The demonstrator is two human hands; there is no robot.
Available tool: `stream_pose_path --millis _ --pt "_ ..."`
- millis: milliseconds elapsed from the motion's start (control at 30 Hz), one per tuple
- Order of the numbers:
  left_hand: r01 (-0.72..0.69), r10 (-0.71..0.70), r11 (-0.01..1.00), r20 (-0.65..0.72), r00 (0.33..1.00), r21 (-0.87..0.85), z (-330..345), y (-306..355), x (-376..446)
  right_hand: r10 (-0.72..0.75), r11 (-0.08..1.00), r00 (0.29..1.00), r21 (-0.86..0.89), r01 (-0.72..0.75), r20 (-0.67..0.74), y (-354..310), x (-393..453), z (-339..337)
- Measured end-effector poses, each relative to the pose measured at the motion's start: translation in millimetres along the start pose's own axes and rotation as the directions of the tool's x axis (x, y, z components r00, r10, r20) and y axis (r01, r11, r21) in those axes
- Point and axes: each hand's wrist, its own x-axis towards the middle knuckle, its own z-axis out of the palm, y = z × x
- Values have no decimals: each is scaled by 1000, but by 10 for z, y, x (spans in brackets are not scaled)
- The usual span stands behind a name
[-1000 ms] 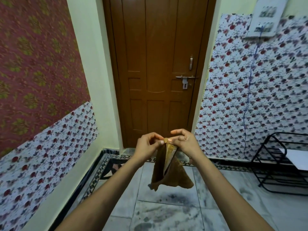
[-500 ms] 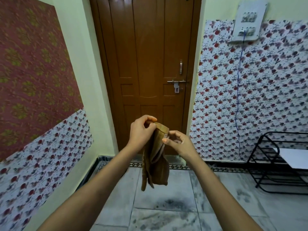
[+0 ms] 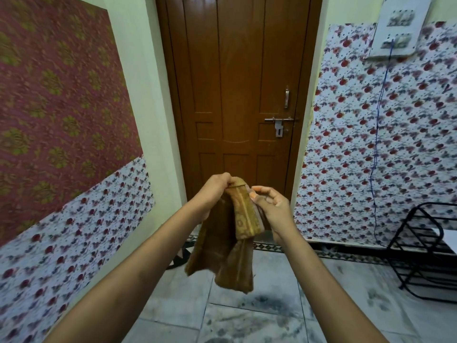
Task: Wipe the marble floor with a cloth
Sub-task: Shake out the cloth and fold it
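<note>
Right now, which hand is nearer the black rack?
Right. The right hand is at the cloth, on the side toward the black rack; the left hand grips the cloth's far side.

Home entryway, wooden door (image 3: 237,100), floral wallpaper (image 3: 371,149)

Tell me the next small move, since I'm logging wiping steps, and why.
Probably lower the cloth to the floor. The left hand grips its top, the right hand touches its side, and it hangs in the air above dark smudges, so no wiping has begun.
</note>
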Motion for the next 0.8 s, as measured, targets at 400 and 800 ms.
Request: stream_pose_path --millis 400,800 --pt "-176 171 984 -113 979 -35 -330 299 18 203 975 967 -122 -185 155 415 -116 78" --pt "-230 231 973 -45 972 11 -541 353 -136 284 921 927 -340 -192 246 771 -55 335"
